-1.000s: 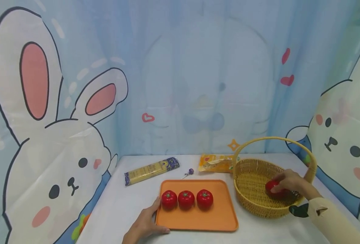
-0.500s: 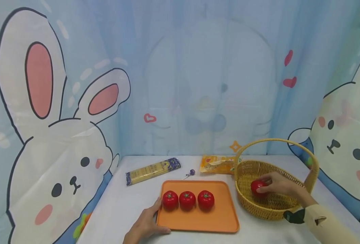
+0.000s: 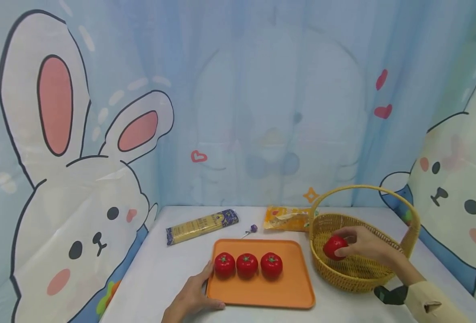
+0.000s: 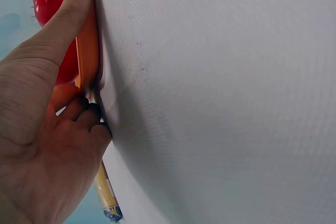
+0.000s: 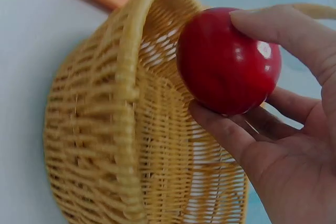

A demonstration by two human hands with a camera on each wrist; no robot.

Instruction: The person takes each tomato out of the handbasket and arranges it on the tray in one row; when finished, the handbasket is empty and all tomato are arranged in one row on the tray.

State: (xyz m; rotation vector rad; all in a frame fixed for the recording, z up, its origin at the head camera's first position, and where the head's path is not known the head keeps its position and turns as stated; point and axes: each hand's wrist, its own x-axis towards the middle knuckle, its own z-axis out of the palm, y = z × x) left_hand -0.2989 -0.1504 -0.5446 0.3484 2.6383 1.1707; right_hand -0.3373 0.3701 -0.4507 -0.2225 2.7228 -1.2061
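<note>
My right hand [image 3: 363, 244] holds a red tomato [image 3: 335, 247] between thumb and fingers, over the inside of the wicker basket [image 3: 352, 283]. In the right wrist view the tomato [image 5: 226, 61] shows glossy and smooth, above the basket's rim [image 5: 128, 93]. Three more red tomatoes with green tops, a left one [image 3: 224, 265], a middle one [image 3: 247, 265] and a right one [image 3: 272, 265], stand in a row on the orange tray [image 3: 262, 294]. My left hand [image 3: 191, 294] grips the tray's near left corner, its thumb on the front edge and fingers along the left side.
Behind the tray lie a yellow and blue packet of noodles [image 3: 201, 227], a purple lollipop [image 3: 253, 229] and an orange bag [image 3: 288, 218]. The basket's tall handle [image 3: 363, 187] arches over its opening. A printed curtain [image 3: 238, 89] stands behind the white table [image 3: 149, 269].
My right hand has lifted the tomato from the basket's right side and carried it leftward and up, towards the tray side. My left hand stays at the tray.
</note>
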